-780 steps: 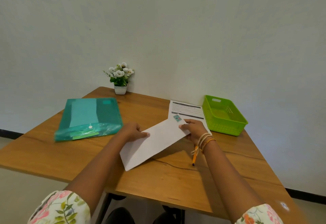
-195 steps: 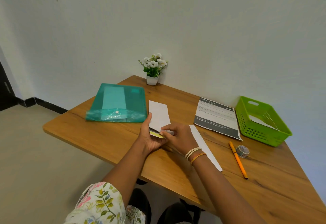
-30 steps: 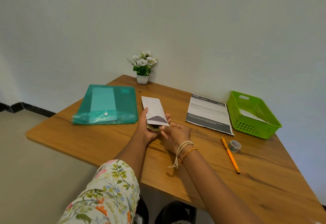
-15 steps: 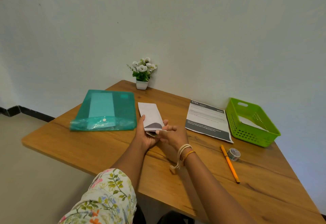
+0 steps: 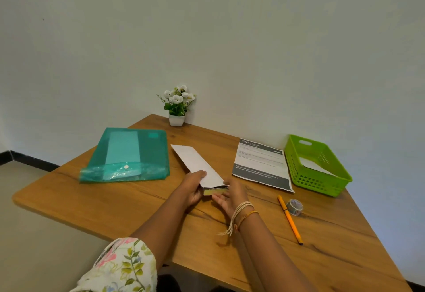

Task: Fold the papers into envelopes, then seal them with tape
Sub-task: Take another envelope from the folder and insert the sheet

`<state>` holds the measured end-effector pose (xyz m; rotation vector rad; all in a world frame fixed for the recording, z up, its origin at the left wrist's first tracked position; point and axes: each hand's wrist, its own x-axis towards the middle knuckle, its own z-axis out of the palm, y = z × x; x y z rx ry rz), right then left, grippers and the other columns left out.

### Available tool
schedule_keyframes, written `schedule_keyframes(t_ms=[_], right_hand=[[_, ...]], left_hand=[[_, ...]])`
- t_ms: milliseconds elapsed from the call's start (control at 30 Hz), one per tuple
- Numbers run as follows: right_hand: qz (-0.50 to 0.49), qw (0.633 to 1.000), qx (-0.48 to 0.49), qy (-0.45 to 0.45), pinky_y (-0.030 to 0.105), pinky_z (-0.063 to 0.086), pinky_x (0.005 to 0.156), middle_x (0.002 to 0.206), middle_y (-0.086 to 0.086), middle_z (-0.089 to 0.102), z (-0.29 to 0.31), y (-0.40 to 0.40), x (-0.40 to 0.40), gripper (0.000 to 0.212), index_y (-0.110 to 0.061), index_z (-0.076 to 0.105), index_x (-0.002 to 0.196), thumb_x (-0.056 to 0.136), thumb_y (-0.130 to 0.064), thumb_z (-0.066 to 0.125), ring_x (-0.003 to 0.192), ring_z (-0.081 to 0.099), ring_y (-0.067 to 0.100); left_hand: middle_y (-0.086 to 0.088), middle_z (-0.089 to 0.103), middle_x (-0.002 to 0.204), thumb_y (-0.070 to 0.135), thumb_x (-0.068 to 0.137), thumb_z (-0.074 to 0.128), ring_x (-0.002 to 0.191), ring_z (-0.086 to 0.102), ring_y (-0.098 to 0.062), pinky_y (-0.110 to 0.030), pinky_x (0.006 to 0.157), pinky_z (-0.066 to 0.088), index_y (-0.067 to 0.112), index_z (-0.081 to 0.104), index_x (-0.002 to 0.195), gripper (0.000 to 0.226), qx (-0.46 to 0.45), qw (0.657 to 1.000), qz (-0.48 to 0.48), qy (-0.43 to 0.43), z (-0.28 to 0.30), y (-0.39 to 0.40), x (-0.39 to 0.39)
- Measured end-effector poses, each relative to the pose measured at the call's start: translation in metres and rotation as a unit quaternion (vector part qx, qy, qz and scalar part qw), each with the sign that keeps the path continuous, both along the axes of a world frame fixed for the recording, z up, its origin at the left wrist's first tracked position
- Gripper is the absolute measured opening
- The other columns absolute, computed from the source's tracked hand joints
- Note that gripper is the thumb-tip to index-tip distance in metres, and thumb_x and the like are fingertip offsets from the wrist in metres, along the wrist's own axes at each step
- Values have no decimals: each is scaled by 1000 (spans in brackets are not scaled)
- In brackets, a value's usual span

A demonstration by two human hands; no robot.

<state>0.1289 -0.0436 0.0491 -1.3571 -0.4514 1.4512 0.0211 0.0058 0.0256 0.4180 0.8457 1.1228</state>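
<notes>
A long white folded paper envelope (image 5: 195,163) points away from me over the middle of the wooden table (image 5: 115,202). My left hand (image 5: 192,188) grips its near end, thumb on top. My right hand (image 5: 230,196) holds the same end from the right, fingers at the open mouth. A yellow-green edge (image 5: 215,192) shows at that mouth. A small roll of tape (image 5: 294,207) lies on the table to the right, beside an orange pen (image 5: 290,219).
A teal plastic document folder (image 5: 128,153) lies at the left. A printed sheet (image 5: 261,164) lies right of centre. A green basket (image 5: 317,165) with a white paper inside stands at far right. A small flower pot (image 5: 177,107) stands against the wall.
Since a second ago both hands have kept hold of the envelope's near end. The dark opening at its mouth has narrowed and a yellow-green edge now shows there.
</notes>
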Motion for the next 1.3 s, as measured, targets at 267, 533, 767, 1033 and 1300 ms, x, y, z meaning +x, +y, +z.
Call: schedule_keyframes(t_ms=[267, 533, 767, 1033, 1300], right_hand=[[-2, 996, -14, -85, 34, 53, 59, 84, 14, 63, 4, -16, 28, 21, -3, 58, 104, 84, -1, 62, 69, 60, 24], [-23, 997, -16, -71, 40, 55, 60, 99, 19, 67, 0, -20, 61, 24, 0, 61, 101, 80, 10, 67, 80, 65, 30], [123, 878, -105, -450, 38, 58, 77, 112, 14, 64, 3, 10, 101, 37, -5, 60, 102, 73, -14, 81, 98, 64, 29], [-3, 824, 19, -566, 30, 46, 92, 117, 11, 66, -18, 9, 103, 30, -9, 67, 111, 81, -10, 66, 111, 59, 27], [145, 684, 85, -710, 35, 24, 115, 155, 9, 28, -49, -30, 75, 58, -11, 20, 150, 99, -36, 34, 143, 26, 22]], left_hand=[[-18, 59, 125, 4, 85, 69, 87, 63, -26, -31, 55, 55, 6, 38, 137, 61, -16, 981, 75, 177, 5, -33, 39], [-13, 51, 131, 17, 86, 69, 106, 60, -30, -37, 69, 59, 12, 30, 137, 64, -19, 939, 132, 318, 13, -46, 45], [-10, 29, 150, 42, 92, 50, 137, 30, -24, -44, 111, 31, 27, 40, 140, 51, 332, 544, 22, 770, -24, -65, 36], [2, 31, 154, 57, 95, 23, 139, 27, -19, -43, 108, 24, 43, 30, 145, 52, 434, 433, -148, 776, -32, -57, 36], [4, 29, 154, 52, 98, 21, 137, 25, -20, -44, 104, 24, 46, 28, 145, 48, 423, 430, -149, 784, -33, -57, 37]])
